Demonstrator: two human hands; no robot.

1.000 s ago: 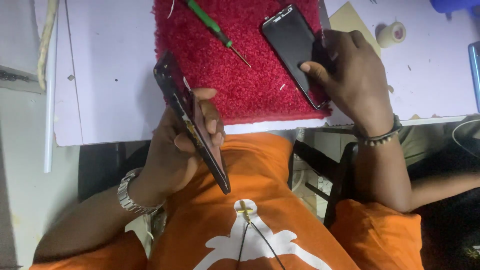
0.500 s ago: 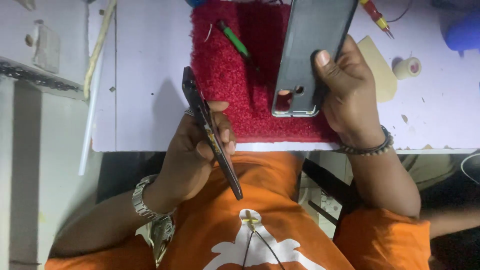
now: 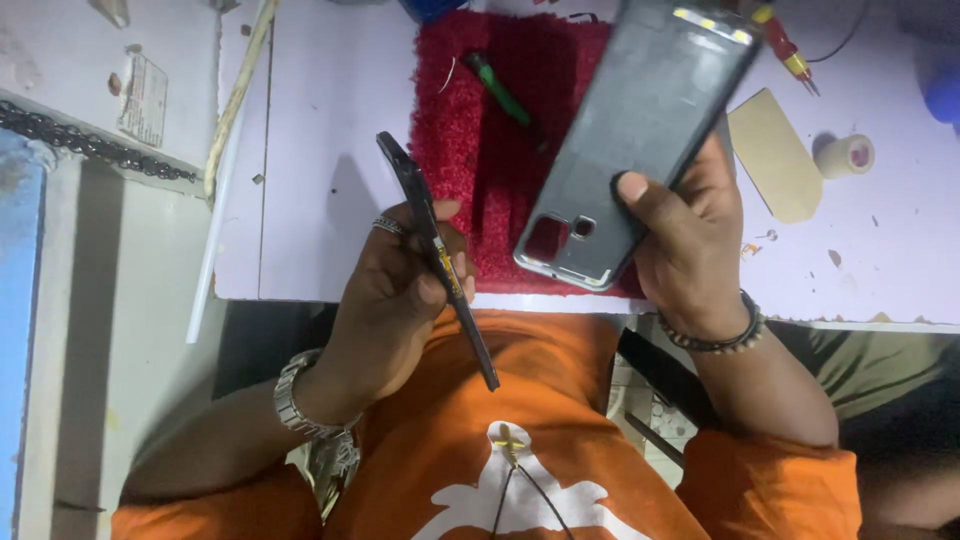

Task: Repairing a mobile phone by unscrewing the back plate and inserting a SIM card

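Both hands clamped on phone parts above red mat (image 3: 480, 180).
Left hand (image 3: 395, 300) grips black phone body (image 3: 435, 255) edge-on; right hand (image 3: 690, 240) holds grey back cover (image 3: 630, 140), thumb on it.

The right hand (image 3: 690, 240) has lifted the grey phone back cover (image 3: 630, 140) off the red mat (image 3: 500, 150), where it lay dark side up a second ago, and turned its inner face upward, thumb pressed on it. The left hand (image 3: 395, 300) has tilted the edge-on phone body (image 3: 440, 260) slightly higher.
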